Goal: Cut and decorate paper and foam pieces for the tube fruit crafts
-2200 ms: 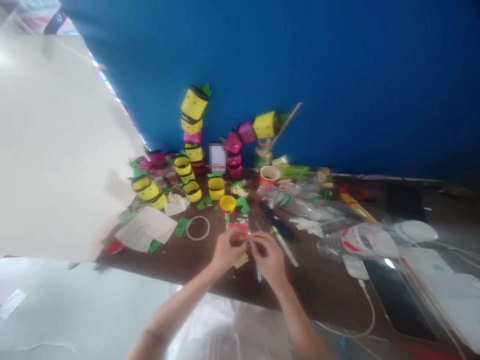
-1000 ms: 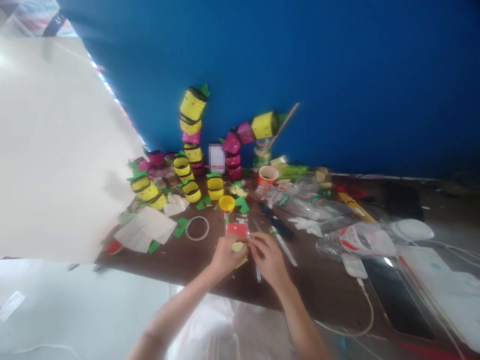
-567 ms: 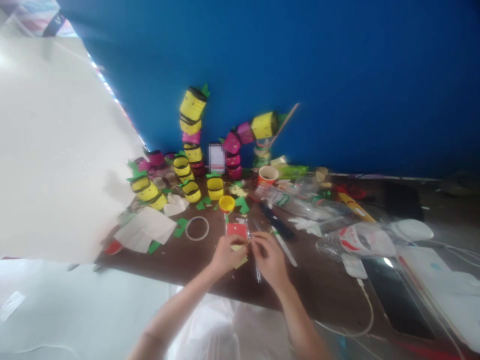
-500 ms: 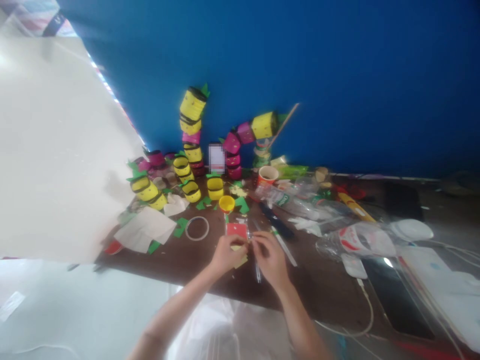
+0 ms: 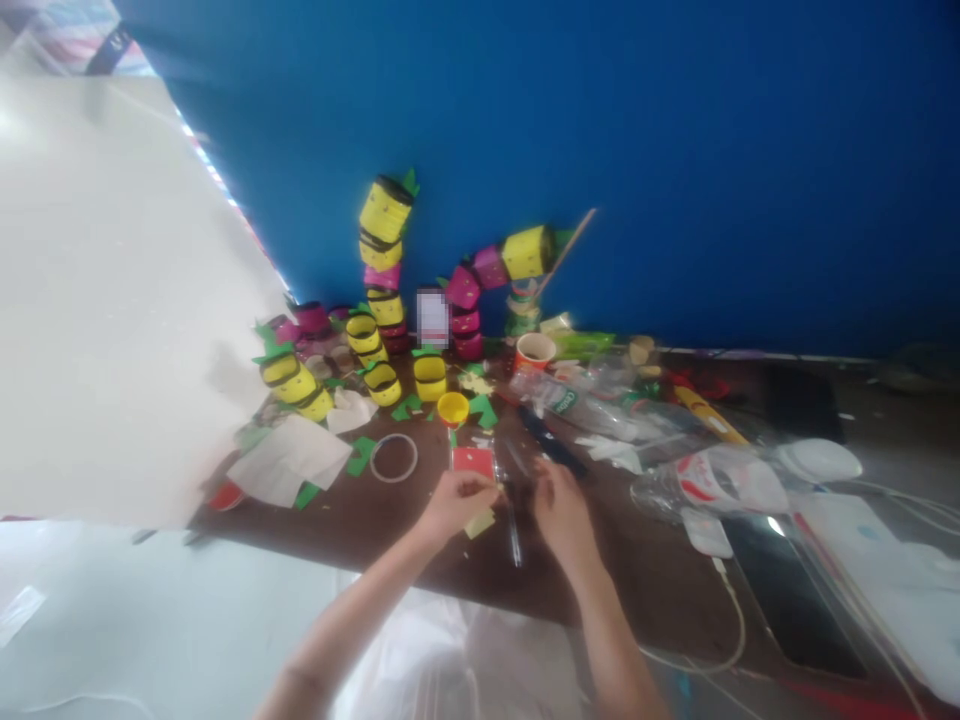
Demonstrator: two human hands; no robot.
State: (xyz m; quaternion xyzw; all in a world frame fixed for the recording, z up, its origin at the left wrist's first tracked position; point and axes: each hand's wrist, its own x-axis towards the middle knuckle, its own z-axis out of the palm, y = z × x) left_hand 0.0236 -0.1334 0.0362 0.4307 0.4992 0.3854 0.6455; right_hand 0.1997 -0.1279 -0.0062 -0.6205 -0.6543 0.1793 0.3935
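My left hand (image 5: 463,503) is closed in a pinch beside a red square (image 5: 474,461); what its fingertips hold is too small to tell. A pale yellow paper piece (image 5: 480,522) lies just below that hand. To the right, my right hand (image 5: 556,503) is apart from it, low over the table, with curled, blurred fingers near a white-green strip. Between the hands lies a clear pen-like stick (image 5: 514,535). A small yellow cup (image 5: 453,409) stands beyond the red square, and a ring of tape (image 5: 394,458) lies to the left.
Behind stand yellow and magenta cup figures (image 5: 386,215) against a blue wall. White paper (image 5: 289,460) and green scraps lie left. A red paper cup (image 5: 535,351), plastic bottles (image 5: 731,478), a yellow cutter (image 5: 711,414) and a phone (image 5: 799,595) are to the right.
My right hand has moved right, away from my left hand, and now covers part of the white-green strip. My left hand has stayed almost in place.
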